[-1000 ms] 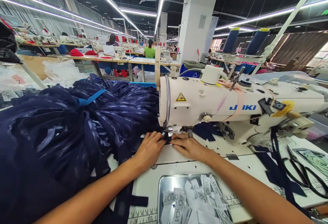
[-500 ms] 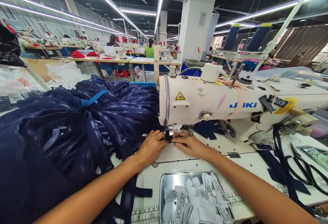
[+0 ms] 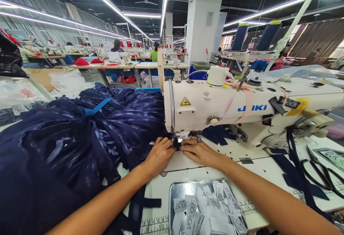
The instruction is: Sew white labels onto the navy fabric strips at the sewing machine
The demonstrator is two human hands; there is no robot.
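Note:
At the needle of a white sewing machine (image 3: 204, 102), my left hand (image 3: 160, 157) presses its closed fingers on a small piece of navy fabric (image 3: 176, 144). From the other side, my right hand (image 3: 198, 152) has its fingers together on the same piece, near the presser foot (image 3: 179, 135). Much of this piece is hidden by the foot and my fingertips. Left of the machine lies a large heap of navy garments (image 3: 80, 149), tied with a blue strip (image 3: 97, 107). Its dark straps run down past my left wrist.
A metal tray (image 3: 172, 206) of white printed labels (image 3: 205, 210) sits in front of the machine. Black scissors (image 3: 319, 170) and navy scraps (image 3: 287, 170) lie on the right. Navy thread cones (image 3: 240, 37) stand behind. Other people work at distant tables.
The whole view has shifted slightly. Both hands stay at the needle with the navy fabric, and their hold looks nearly the same.

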